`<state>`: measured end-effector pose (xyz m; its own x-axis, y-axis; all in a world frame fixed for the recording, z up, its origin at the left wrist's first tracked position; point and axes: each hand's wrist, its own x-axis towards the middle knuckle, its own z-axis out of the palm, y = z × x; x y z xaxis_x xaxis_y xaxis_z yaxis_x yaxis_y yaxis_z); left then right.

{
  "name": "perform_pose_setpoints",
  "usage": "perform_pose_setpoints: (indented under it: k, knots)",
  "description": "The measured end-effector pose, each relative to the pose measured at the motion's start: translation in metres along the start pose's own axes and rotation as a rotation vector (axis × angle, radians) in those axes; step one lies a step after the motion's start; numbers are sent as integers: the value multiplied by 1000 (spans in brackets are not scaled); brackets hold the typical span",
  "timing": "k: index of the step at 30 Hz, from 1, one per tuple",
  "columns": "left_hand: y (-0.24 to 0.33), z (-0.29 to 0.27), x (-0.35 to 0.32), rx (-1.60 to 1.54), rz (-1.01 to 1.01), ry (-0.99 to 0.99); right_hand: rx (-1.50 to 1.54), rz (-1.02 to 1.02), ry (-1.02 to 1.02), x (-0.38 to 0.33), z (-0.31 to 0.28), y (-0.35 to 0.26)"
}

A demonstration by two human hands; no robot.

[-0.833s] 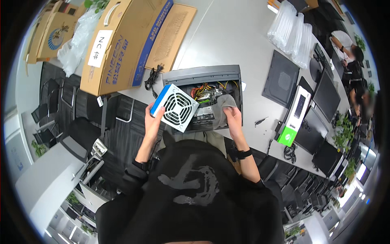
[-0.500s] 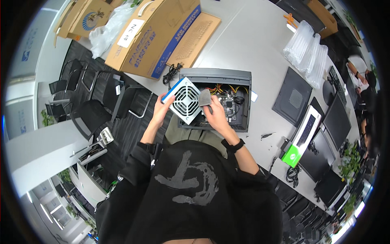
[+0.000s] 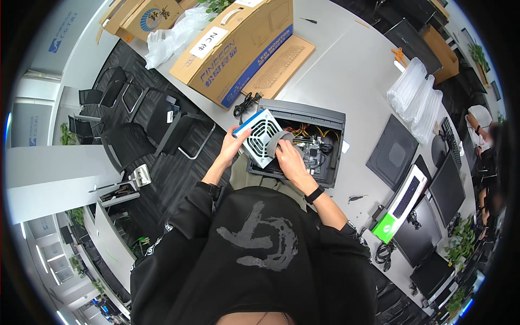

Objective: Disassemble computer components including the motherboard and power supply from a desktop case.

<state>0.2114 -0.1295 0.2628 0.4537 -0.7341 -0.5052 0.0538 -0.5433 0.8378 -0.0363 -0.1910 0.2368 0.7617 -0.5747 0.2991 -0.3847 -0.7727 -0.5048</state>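
Observation:
My left hand (image 3: pixel 233 146) grips the left edge of a light-coloured power supply unit (image 3: pixel 254 135) with a round fan grille and a blue side. The unit is tilted over the left part of an open black computer case (image 3: pixel 303 112). In my right hand (image 3: pixel 291 161) a grey cloth or sponge-like piece (image 3: pixel 275 142) is pinched, lying against the right side of the grille. Inside the case, a motherboard (image 3: pixel 312 153) and yellow and red cables show to the right of the unit. The case's left interior is hidden behind the unit.
A monitor carton (image 3: pixel 233 59) stands behind left, with a black cable (image 3: pixel 247 103) near it. On the right lie a case side panel (image 3: pixel 393 151), a screwdriver (image 3: pixel 357 198), a keyboard box (image 3: pixel 401 203), monitors (image 3: pixel 448 174) and plastic air-cushion wrap (image 3: pixel 414 100). Chairs (image 3: pixel 127 141) stand at left.
The whole view has shifted, with the scene sitting further right and lower. The grey piece, bent upright at the unit's right edge before, now lies over the grille's right side under my right fingers.

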Motion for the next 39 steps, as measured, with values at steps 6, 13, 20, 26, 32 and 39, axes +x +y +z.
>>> perform_pose_setpoints:
  k: [6, 13, 20, 26, 32, 39]
  knots:
    - [9, 0, -4, 22, -7, -18, 227, 137, 86, 8, 0, 0]
    - [4, -2, 0, 65, -6, -15, 711, 264, 41, 11, -1, 21]
    - [-6, -2, 4, 106, 31, 26, 1890, 879, 53, 0, -16, 53]
    - [2, -2, 1, 99, 9, 4, 1974, 951, 181, -5, -31, 65]
    - [2, -4, 0, 94, -20, -6, 1897, 865, 319, -1, -57, 79]
    - [0, -5, 3, 89, -23, -27, 1307, 898, 651, 8, -118, 122]
